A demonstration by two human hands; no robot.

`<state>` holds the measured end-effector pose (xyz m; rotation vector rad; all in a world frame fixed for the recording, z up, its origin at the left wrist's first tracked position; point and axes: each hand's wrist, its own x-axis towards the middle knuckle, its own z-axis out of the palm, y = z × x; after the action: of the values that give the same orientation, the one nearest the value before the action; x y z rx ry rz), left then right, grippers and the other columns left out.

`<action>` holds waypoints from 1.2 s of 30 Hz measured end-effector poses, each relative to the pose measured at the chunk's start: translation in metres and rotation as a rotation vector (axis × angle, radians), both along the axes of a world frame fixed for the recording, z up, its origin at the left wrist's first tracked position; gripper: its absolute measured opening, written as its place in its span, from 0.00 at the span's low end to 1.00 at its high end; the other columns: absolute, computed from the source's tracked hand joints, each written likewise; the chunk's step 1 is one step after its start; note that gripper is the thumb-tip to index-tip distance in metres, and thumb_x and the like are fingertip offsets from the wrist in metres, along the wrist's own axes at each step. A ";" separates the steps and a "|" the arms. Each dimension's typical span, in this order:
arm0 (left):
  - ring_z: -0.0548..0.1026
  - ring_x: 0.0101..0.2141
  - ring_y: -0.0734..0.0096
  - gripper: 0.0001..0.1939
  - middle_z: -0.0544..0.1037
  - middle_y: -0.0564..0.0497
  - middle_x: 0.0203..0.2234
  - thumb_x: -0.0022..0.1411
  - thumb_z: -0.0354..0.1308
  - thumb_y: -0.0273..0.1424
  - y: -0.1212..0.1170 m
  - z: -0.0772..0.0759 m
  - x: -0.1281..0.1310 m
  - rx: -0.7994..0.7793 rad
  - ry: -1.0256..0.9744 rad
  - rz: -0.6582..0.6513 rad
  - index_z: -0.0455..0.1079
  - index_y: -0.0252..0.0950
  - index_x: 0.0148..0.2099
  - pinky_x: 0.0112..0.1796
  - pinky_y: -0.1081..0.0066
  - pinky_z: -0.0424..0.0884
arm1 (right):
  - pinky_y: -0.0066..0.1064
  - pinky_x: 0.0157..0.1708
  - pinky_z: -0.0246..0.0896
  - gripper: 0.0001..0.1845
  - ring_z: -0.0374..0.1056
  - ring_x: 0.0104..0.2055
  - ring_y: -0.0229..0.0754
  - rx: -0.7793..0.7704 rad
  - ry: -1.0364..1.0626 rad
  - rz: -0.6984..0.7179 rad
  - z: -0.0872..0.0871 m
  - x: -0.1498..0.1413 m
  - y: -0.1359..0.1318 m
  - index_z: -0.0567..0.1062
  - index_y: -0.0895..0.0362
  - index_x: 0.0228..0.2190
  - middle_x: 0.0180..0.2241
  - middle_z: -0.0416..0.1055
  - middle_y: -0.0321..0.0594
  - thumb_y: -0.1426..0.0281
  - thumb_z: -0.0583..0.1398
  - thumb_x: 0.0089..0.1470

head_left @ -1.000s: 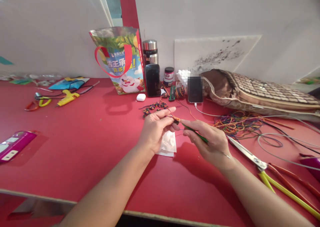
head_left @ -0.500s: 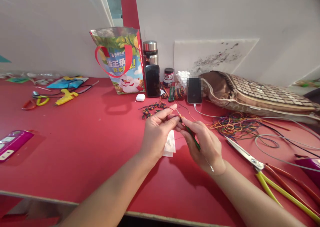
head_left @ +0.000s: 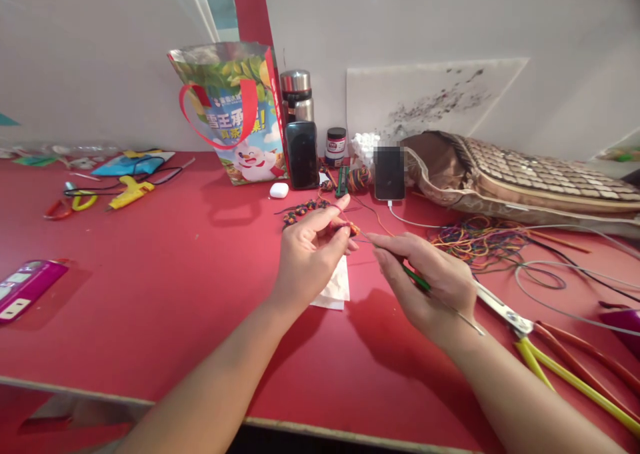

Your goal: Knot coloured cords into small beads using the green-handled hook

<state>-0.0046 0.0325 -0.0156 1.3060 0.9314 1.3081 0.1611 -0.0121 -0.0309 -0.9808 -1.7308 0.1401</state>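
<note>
Between the thumb and fingers of my left hand (head_left: 313, 251) is a small piece of multicoloured crochet work (head_left: 354, 229), with yarn running over the raised index finger. My right hand (head_left: 430, 277) is closed around a crochet hook (head_left: 417, 279) with a green grip and metal shaft. The hook's tip points at the crochet work; whether it touches the stitches is too small to tell. Behind my left hand lies a curved string of dark multicoloured crocheted pieces (head_left: 305, 211). A white paper (head_left: 337, 287) lies partly under my left hand.
Large scissors (head_left: 520, 324) with red and yellow handles lie right of my right hand, near a tangle of coloured yarn (head_left: 485, 237). Phones (head_left: 303, 155), a bag (head_left: 240, 121), a flask (head_left: 297, 94) and a sequined bag (head_left: 545, 174) line the back. A yellow glue gun (head_left: 131, 192) lies left.
My right hand has moved right with the hook, away from my left hand, opening a gap between them. The crochet work now shows more clearly. The view has shifted slightly.
</note>
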 end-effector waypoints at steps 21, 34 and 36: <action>0.76 0.33 0.68 0.09 0.77 0.50 0.28 0.57 0.65 0.24 0.005 0.003 -0.011 0.056 0.108 -0.245 0.85 0.42 0.29 0.35 0.69 0.72 | 0.29 0.17 0.47 0.14 0.54 0.18 0.33 -0.676 0.611 0.267 0.019 0.037 0.017 0.86 0.57 0.27 0.16 0.64 0.33 0.59 0.77 0.50; 0.72 0.23 0.74 0.16 0.79 0.51 0.26 0.53 0.71 0.25 0.002 0.005 -0.008 -0.206 -0.177 -0.433 0.89 0.43 0.44 0.26 0.70 0.70 | 0.27 0.18 0.37 0.12 0.39 0.16 0.29 -0.907 0.766 0.610 0.008 0.043 0.026 0.83 0.57 0.31 0.13 0.50 0.22 0.60 0.72 0.56; 0.73 0.22 0.76 0.16 0.80 0.52 0.27 0.55 0.72 0.25 0.002 0.003 -0.007 -0.211 -0.194 -0.444 0.89 0.44 0.46 0.26 0.71 0.70 | 0.26 0.18 0.37 0.12 0.38 0.16 0.29 -0.894 0.791 0.633 0.007 0.038 0.025 0.83 0.56 0.32 0.13 0.50 0.22 0.60 0.71 0.57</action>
<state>-0.0117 0.0347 -0.0127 1.1188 0.5828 0.9424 0.1994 0.0133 -0.0243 -0.7537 -1.1278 1.5894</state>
